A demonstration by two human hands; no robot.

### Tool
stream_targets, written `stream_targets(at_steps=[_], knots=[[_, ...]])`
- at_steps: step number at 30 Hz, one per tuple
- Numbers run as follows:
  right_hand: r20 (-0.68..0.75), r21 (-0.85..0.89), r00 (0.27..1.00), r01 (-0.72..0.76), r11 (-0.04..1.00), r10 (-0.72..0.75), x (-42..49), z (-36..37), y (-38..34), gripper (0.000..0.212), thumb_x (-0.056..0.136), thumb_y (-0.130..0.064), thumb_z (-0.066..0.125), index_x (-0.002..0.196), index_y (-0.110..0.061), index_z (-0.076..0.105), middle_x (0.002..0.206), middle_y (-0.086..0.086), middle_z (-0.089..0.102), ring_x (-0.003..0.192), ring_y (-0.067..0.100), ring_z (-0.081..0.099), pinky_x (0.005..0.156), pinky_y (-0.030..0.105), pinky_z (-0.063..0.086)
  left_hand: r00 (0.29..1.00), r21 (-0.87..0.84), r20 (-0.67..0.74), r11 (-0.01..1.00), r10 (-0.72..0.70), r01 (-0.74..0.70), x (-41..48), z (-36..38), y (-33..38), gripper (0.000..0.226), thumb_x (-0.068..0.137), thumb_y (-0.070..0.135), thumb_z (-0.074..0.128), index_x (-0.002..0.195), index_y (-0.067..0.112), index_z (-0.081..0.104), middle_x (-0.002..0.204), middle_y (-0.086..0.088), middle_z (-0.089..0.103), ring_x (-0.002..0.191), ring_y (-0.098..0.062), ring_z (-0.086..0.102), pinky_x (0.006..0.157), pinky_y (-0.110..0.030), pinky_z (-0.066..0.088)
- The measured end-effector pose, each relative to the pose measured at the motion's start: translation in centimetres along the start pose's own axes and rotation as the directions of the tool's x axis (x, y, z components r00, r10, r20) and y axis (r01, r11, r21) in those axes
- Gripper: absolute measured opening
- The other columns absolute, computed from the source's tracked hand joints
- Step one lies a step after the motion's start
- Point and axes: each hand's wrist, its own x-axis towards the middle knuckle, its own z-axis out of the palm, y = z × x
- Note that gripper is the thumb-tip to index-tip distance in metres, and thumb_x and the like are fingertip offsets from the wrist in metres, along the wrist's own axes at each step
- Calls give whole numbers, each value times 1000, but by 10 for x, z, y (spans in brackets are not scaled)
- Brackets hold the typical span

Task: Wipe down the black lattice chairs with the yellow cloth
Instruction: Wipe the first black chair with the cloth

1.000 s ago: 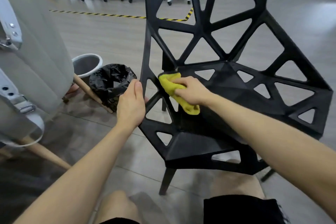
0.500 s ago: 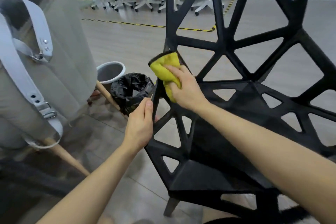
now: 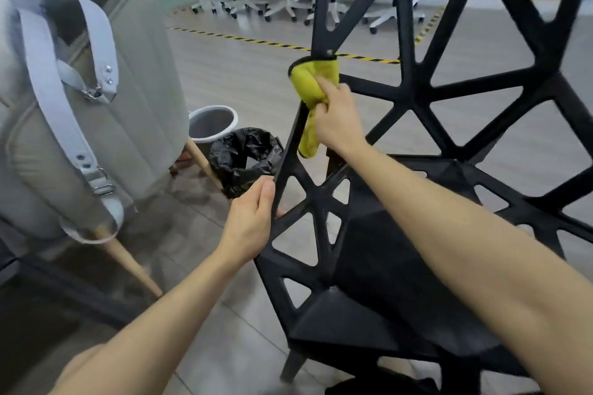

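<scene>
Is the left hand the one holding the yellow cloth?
No, the right hand grips the yellow cloth; the left hand holds the black chair.

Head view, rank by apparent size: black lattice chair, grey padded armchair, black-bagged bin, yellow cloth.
1. black lattice chair
2. grey padded armchair
3. black-bagged bin
4. yellow cloth, partly hidden by the right hand
Bin and cloth look close, and the cloth is nearer the camera, so that pair is unsure.

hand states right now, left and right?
Left hand: grips a side strut of the black lattice chair.
Right hand: holds the yellow cloth against the chair's backrest edge.
</scene>
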Motion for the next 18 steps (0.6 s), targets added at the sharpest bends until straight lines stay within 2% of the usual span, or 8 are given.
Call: stream_targets(at_steps=[2, 5, 7, 10, 11, 15, 16, 18], knots=[[-20, 22, 999, -46, 999, 46, -10, 19, -7, 58, 95, -4, 45, 150, -19, 55, 137, 14, 46, 126, 35, 53, 111, 43, 43, 1000, -7, -6, 1000, 12, -13, -1, -1, 0, 36, 119, 39, 35, 114, 28, 69, 77, 4, 75, 80, -10, 70, 85, -42, 54], [172, 31, 954, 246, 969, -247, -90, 14, 19, 61, 90, -3, 50, 144, -28, 62, 136, 4, 47, 122, 22, 56, 108, 31, 46, 999, -28, -19, 999, 26, -26, -1, -1, 0, 37, 118, 35, 37, 106, 17, 67, 75, 0, 73, 77, -10, 70, 81, -42, 53], [260, 47, 910, 321, 946, -322, -89, -7, 24, 60, 87, -5, 51, 139, -30, 68, 133, 0, 55, 121, 17, 59, 110, 31, 47, 999, -18, -27, 999, 26, -26, 0, 0, 0, 37, 118, 36, 38, 100, 18, 65, 75, 2, 73, 78, -10, 71, 82, -44, 54], [139, 8, 965, 221, 975, -220, -57, -4, 9, 57, 90, -7, 50, 141, -26, 66, 132, 1, 55, 121, 19, 57, 110, 39, 47, 1000, 5, -21, 1000, 14, -14, -1, 0, -1, 39, 118, 39, 35, 96, 22, 63, 75, 3, 75, 79, -9, 72, 83, -45, 55], [160, 15, 968, 192, 981, -192, -70, 4, 8, 59, 91, -5, 50, 144, -27, 63, 135, -1, 52, 122, 18, 56, 110, 39, 48, 1000, -7, -28, 1000, 15, -15, -2, 0, -2, 40, 118, 38, 34, 96, 21, 63, 75, 2, 75, 79, -10, 72, 82, -46, 55], [374, -68, 892, 302, 951, -256, -145, -6, 64, 58, 86, -8, 49, 136, -30, 68, 133, -8, 52, 121, 21, 59, 105, 44, 52, 996, 2, -58, 998, 64, -64, -2, 1, -5, 43, 114, 40, 31, 91, 17, 60, 71, 6, 67, 72, -10, 63, 73, -42, 45], [365, -89, 910, 243, 966, -196, -139, -14, 68, 55, 86, -7, 49, 131, -30, 72, 129, -8, 56, 117, 18, 60, 103, 42, 52, 996, -3, -56, 998, 65, -66, -1, 2, -6, 43, 114, 41, 30, 92, 18, 60, 71, 8, 67, 72, -9, 64, 73, -42, 45], [183, -42, 980, 80, 996, -71, -111, -7, 57, 52, 87, -1, 51, 123, -27, 77, 117, -4, 62, 108, 12, 62, 98, 31, 51, 997, -14, -41, 998, 62, -62, 1, 3, -7, 42, 114, 42, 31, 92, 21, 60, 72, 8, 71, 77, -13, 72, 77, -44, 52]])
